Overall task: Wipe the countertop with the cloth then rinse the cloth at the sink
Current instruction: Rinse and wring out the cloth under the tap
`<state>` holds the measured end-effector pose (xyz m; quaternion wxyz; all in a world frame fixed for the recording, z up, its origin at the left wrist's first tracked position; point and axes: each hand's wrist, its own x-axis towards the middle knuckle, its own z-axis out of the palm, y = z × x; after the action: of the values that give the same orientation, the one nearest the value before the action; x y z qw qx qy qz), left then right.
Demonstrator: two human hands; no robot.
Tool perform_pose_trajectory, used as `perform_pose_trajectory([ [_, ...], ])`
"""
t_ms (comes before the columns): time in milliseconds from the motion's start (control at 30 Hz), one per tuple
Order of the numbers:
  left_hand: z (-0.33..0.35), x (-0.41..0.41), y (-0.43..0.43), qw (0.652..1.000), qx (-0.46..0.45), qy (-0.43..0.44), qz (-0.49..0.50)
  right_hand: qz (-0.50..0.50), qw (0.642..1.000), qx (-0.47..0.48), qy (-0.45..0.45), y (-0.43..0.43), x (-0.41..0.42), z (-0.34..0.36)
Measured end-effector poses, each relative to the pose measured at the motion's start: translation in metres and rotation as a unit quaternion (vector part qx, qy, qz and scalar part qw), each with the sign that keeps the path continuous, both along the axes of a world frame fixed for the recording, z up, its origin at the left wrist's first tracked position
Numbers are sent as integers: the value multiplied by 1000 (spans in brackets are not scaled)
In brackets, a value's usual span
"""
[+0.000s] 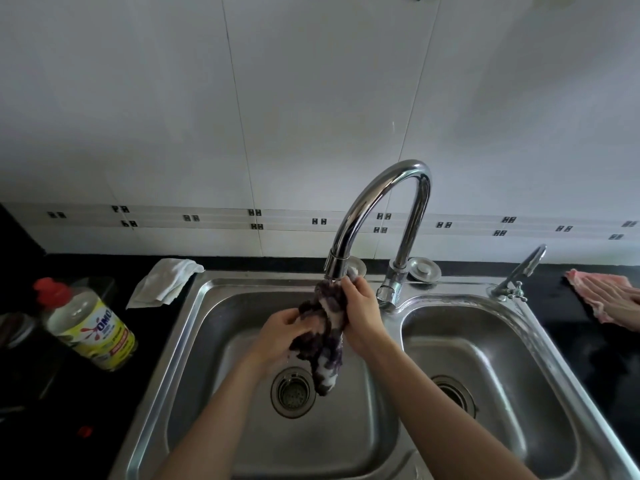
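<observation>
A dark purple and white cloth (pixel 327 336) hangs bunched over the left basin of the steel double sink (pixel 194 306), right under the spout of the curved chrome tap (pixel 377 199). My left hand (pixel 282 332) grips the cloth's left side at mid-height. My right hand (pixel 362 311) grips its upper part just below the spout. The cloth's lower end dangles above the left drain (pixel 294 393). The black countertop (pixel 561 337) runs on both sides of the sink.
A white folded cloth (pixel 164 282) lies at the sink's back left corner. A detergent bottle (pixel 86 323) with a red cap stands on the left. A small second tap (pixel 519 275) rises behind the right basin. Another person's hand (pixel 620 306) rests on a pink cloth (pixel 595 289) at far right.
</observation>
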<state>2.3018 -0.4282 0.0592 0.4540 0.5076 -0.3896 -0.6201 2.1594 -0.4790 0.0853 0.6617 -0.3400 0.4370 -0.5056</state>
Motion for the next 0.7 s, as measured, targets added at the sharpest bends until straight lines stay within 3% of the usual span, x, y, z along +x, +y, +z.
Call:
perform_pose_trajectory([
  [100, 2, -11, -4, 972, 33, 219, 80, -16, 993, -27, 113, 6, 1, -8],
  [133, 4, -17, -8, 962, 41, 247, 104, -15, 986, -47, 159, 9, 2, -11],
  [233, 10, -37, -17, 969, 36, 185, 161, 4, 971, -105, 216, 22, 8, -18],
  [367, 16, -52, -25, 982, 16, 26, 188, -28, 947, -121, 296, 27, 11, -19],
  [500, 17, -49, -29, 972, -69, -140, 174, -36, 924, -147, 352, 25, 13, -12],
  [567, 15, -47, -32, 969, -64, -137, 196, -27, 926, -155, 342, 25, 15, -11],
  [700, 9, -44, -27, 981, 17, -6, 192, -18, 948, -137, 286, 23, 18, -10],
])
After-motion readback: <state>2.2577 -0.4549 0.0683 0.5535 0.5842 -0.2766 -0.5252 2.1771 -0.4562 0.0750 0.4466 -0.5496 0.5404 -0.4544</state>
